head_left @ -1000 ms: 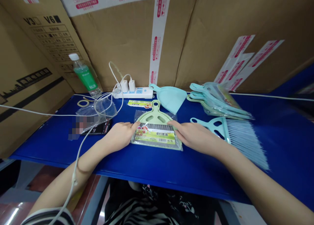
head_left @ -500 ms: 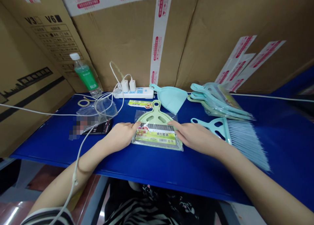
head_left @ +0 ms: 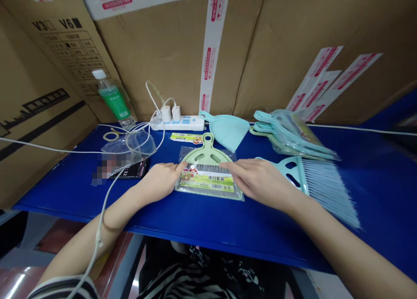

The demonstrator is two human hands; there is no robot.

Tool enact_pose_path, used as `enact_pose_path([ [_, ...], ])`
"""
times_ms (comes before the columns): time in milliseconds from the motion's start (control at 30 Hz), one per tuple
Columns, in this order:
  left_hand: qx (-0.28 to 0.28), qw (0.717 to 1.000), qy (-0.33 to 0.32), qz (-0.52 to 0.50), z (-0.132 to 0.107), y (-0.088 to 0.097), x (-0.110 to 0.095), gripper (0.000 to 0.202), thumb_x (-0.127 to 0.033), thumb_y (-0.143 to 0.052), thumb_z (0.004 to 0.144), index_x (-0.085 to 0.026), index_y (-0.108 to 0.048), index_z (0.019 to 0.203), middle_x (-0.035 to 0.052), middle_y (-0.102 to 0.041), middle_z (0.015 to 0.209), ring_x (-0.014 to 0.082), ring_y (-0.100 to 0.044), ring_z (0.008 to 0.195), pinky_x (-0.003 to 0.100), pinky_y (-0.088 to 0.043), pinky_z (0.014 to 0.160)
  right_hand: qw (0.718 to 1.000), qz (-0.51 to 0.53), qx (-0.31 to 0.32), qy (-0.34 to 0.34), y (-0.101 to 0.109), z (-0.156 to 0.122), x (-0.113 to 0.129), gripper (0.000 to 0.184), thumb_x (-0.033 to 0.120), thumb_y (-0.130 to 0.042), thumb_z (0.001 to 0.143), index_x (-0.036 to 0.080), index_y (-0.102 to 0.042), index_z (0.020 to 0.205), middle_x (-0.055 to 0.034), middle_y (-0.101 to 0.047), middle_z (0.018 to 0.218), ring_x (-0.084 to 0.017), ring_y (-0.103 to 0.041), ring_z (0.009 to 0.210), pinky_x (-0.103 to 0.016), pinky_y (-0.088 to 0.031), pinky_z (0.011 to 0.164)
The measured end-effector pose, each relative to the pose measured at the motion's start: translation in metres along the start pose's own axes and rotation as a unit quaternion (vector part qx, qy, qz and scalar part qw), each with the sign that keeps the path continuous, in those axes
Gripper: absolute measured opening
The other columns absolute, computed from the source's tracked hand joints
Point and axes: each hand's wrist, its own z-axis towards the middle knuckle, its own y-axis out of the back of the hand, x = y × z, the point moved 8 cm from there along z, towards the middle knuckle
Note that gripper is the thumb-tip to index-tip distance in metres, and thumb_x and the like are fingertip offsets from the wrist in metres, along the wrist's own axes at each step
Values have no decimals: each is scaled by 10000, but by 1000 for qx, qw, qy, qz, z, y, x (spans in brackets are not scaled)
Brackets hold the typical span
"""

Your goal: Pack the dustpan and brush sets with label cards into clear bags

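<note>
A light green dustpan and brush set (head_left: 207,177), wrapped in clear plastic with a printed label, lies flat on the blue table in front of me. My left hand (head_left: 163,179) holds its left edge, index finger resting on the wrapping. At the right edge is my right hand (head_left: 254,177), gripping the side while its index finger reaches over the grey bristles. The undersides of both hands, thumbs included, are hidden. Just right of my right hand lies a light blue brush (head_left: 325,188), partly covered by that hand. Behind the set rests a light blue dustpan (head_left: 228,130).
Several wrapped sets (head_left: 289,134) are piled at the back right. A power strip (head_left: 192,123) with white cables, a loose label card (head_left: 185,137) and a green-liquid bottle (head_left: 115,101) stand behind. A phone (head_left: 133,169) lies left under crumpled plastic. Cardboard boxes (head_left: 176,51) wall the back.
My right hand has shifted slightly left, its index finger further over the bristles. My left hand and the wrapped set stay put. The phone's display has changed from 31 to 32.
</note>
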Motion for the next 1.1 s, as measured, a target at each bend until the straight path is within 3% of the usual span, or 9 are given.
enact_pose_path([
  [100, 3, 1000, 1, 1, 1, -1, 1, 464, -30, -388, 790, -94, -489, 1238, 85, -681, 817, 210, -680, 767, 314, -546, 718, 997, 22, -39, 62, 2, -2, 12, 358, 84, -323, 878, 148, -654, 998, -44, -656, 682, -155, -570, 606, -278, -369, 568],
  [233, 2, 1000, 2, 4, 1, -3, 2, 468, -25, -386, 789, -94, -484, 1241, 85, -682, 816, 212, -679, 769, 314, -544, 714, 993, 41, -13, 108, -14, -3, 23, 337, 97, -384, 860, 167, -673, 1018, -26, -644, 668, -154, -560, 614, -278, -377, 572],
  [467, -17, 1000, 0, 14, 0, -1, 1, 465, -40, -415, 783, -99, -486, 1239, 73, -686, 814, 200, -671, 733, 296, -535, 685, 989, 112, 77, 62, -34, -1, 20, 422, 70, -425, 831, 219, -649, 1156, -20, -673, 743, -147, -593, 671, -278, -415, 628],
  [633, -78, 996, -22, 23, 0, 5, -2, 313, -54, -432, 801, -109, -581, 1070, 59, -669, 738, 196, -657, 697, 299, -522, 663, 986, 127, 96, 45, -34, -1, 19, 423, 70, -432, 827, 216, -647, 1160, -39, -703, 824, -157, -622, 715, -291, -433, 655],
  [933, -216, 960, -178, 0, -15, 23, -35, 320, -63, -410, 858, -178, -579, 1103, 28, -663, 837, 159, -640, 691, 274, -506, 613, 987, 116, 110, 29, -35, 0, 19, 418, 58, -450, 816, 201, -634, 1163, -48, -715, 836, -169, -650, 728, -300, -457, 674],
  [1100, -183, 964, -195, -2, -13, 17, -43, 350, -99, -431, 878, -205, -555, 1187, 26, -641, 836, 167, -643, 692, 284, -525, 627, 986, 118, 115, 23, -35, 1, 19, 433, 58, -452, 819, 215, -628, 1183, -51, -720, 864, -172, -659, 749, -305, -471, 697],
])
